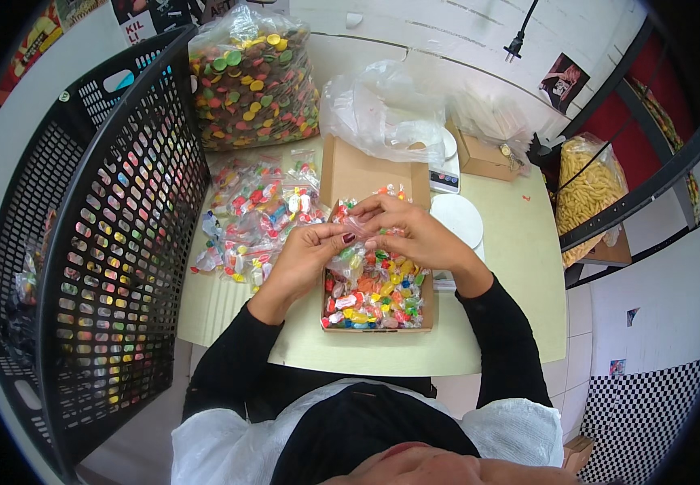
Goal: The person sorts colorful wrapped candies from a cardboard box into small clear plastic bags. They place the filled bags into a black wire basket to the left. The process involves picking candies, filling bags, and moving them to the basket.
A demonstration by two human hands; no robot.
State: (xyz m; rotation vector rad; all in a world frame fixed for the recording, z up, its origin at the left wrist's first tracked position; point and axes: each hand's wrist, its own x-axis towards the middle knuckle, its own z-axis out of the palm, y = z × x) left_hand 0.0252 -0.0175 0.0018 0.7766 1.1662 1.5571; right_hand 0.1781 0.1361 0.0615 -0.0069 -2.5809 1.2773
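Observation:
Both hands meet over an open cardboard box (376, 331) heaped with wrapped candies (380, 291) in many colours. Between them hangs a small clear plastic bag (350, 262) with some candies inside. My left hand (308, 251) pinches the bag's upper edge between thumb and forefinger. The fingers of my right hand (413, 233) are at the same edge, thumb and fingertips closed on the plastic. To the left, filled clear candy bags (259, 212) lie in a loose pile on the table. Whether the bag's top is sealed cannot be made out.
A black plastic basket (113, 242) full of candy bags stands left of the pale table (513, 303). Behind are a large sack of coloured chips (253, 91), crumpled clear plastic (380, 109), a digital scale (445, 176) and a small cardboard box (486, 154). White discs (456, 218) lie at the right.

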